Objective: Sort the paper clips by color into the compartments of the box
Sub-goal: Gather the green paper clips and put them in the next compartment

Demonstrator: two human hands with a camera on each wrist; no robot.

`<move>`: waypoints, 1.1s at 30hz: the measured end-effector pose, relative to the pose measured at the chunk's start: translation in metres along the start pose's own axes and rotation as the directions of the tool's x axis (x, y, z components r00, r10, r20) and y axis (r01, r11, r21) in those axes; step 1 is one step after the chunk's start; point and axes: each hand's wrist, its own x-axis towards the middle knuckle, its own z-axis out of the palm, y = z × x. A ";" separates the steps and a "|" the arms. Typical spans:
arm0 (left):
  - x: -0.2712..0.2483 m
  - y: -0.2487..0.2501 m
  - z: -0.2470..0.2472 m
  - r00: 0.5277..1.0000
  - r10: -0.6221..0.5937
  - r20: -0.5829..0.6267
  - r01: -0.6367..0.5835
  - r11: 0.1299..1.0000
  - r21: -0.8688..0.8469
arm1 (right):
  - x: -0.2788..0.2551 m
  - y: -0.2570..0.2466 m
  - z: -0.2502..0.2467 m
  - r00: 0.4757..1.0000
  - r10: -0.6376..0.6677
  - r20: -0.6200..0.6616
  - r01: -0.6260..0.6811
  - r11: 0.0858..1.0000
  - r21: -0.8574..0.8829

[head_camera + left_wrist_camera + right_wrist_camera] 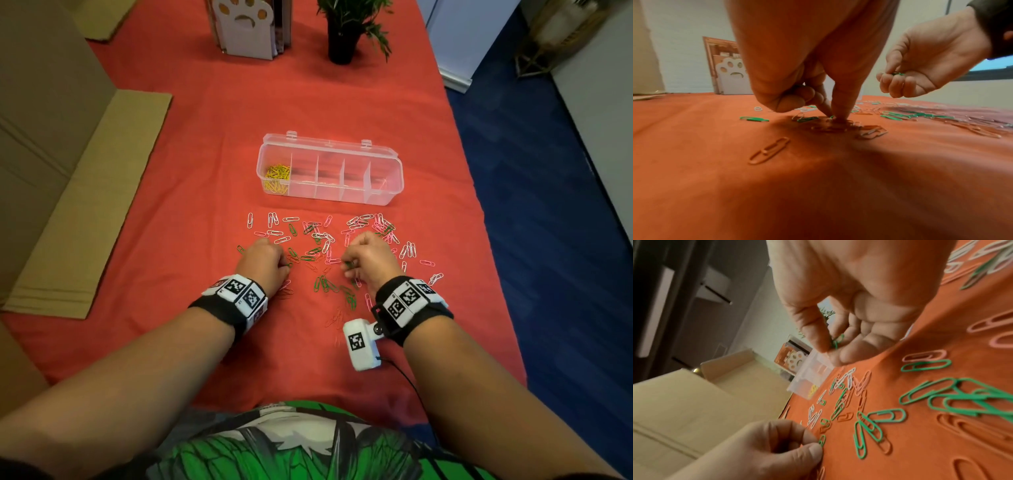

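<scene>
L hand (pixel 265 262) is down on the red cloth (pixel 191 192), knuckles up. In the L wrist view its index fingertip and thumb (pixel 840 104) pinch together right at the cloth, on a small green clip (pixel 822 440) among orange ones; other fingers curled into the palm. R wrist view shows same pinch: thumb + finger closed on that green clip.

R hand (pixel 368 257) is raised just above the cloth, fingers bent in, cupping a bunch of green clips (pixel 837 341) w/ thumb pressed down on them; the L wrist view shows green wire poking out betw. thumb & curled fingers.

Loose paper clips (pixel 325 246) (white, pink, green, orange) lie scattered on the cloth around and betw. both hands. Clear box (pixel 329 171) sits beyond them, lid open, yellow clips (pixel 277 176) in the leftmost compartment; contents of the other compartments hard to make out.
</scene>
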 end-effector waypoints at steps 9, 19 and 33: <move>0.001 0.011 -0.010 0.968 -0.141 0.209 0.230 0.836 -0.498 | -0.006 0.021 0.004 0.977 -0.164 0.140 0.209 0.569 -0.795; -0.004 0.015 -0.033 0.858 0.021 0.513 0.513 -0.096 -0.853 | -0.010 0.034 0.025 0.940 -0.235 0.248 0.320 0.353 -0.879; -0.007 0.038 0.019 0.980 -0.060 0.189 0.100 0.973 -0.209 | -0.014 0.018 -0.032 0.978 0.077 0.193 -0.114 0.976 0.187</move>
